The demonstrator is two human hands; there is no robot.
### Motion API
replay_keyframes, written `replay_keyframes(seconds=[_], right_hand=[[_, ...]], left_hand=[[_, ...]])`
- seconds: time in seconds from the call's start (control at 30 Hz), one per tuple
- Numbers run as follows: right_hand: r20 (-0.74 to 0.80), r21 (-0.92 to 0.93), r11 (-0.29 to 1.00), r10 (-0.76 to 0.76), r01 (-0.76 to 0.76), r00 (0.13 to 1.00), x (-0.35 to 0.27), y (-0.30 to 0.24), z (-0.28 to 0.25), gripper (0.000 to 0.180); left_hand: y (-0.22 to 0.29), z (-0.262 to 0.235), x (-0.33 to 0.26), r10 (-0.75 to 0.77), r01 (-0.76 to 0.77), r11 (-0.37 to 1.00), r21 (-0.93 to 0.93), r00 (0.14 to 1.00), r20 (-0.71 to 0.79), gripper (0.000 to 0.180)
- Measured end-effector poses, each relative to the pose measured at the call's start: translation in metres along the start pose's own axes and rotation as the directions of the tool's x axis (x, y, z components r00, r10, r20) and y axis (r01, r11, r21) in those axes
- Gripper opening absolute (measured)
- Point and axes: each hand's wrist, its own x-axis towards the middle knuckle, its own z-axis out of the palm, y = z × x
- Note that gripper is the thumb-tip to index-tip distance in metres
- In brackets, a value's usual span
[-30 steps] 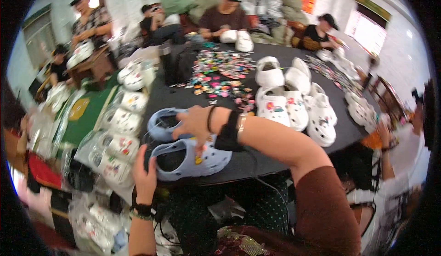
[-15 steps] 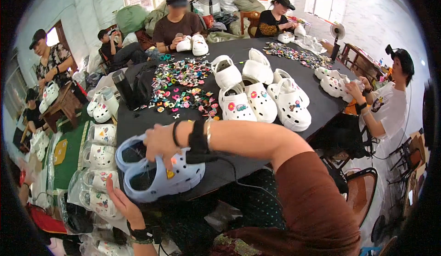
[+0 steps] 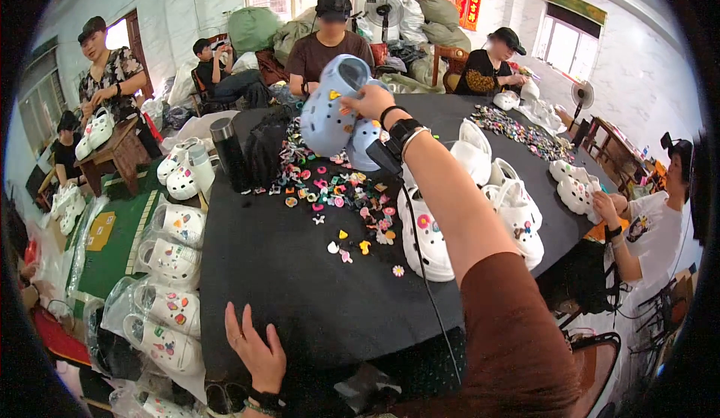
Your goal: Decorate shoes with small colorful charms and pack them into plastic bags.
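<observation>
A pair of light blue clogs (image 3: 327, 123) hangs over the middle of the black table, soles turned away. My right hand (image 3: 373, 104) is shut on the clogs near their upper edges, with the arm stretched far forward. Small coloured charms, one of them yellow, sit in the holes of the blue clogs. At the near left of the table, my left hand (image 3: 257, 348) is open, fingers spread and nothing in them. Loose shoe charms (image 3: 337, 193) lie in a heap below and around the clogs. Behind my right forearm stand several white clogs (image 3: 427, 245), some with charms.
A dark tumbler (image 3: 227, 152) stands at the table's left side beside a black bag (image 3: 264, 148). Bagged white clogs (image 3: 176, 260) line the left edge. Co-workers sit around the table; one person (image 3: 330, 47) is straight across. A cable (image 3: 420, 268) trails from my right wrist.
My right hand has lifted the blue clogs off the near left of the table and carried them forward and right. My left hand has moved right, over the table edge. The head view has shifted.
</observation>
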Motion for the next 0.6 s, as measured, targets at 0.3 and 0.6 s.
replay_keyframes(seconds=[0.3,0.6], right_hand=[[0.002,-0.356,0.932,0.069,-0.064,0.998,0.038,0.059,0.045,0.046],[0.011,-0.518,0.821,0.289,-0.242,0.957,-0.033,0.078,-0.074,0.069]], left_hand=[[0.004,-0.002,0.004,-0.014,0.014,1.0,0.002,0.997,0.077,0.042],[-0.004,-0.002,-0.001,0.006,-0.006,1.0,0.025,1.0,0.02,0.04]])
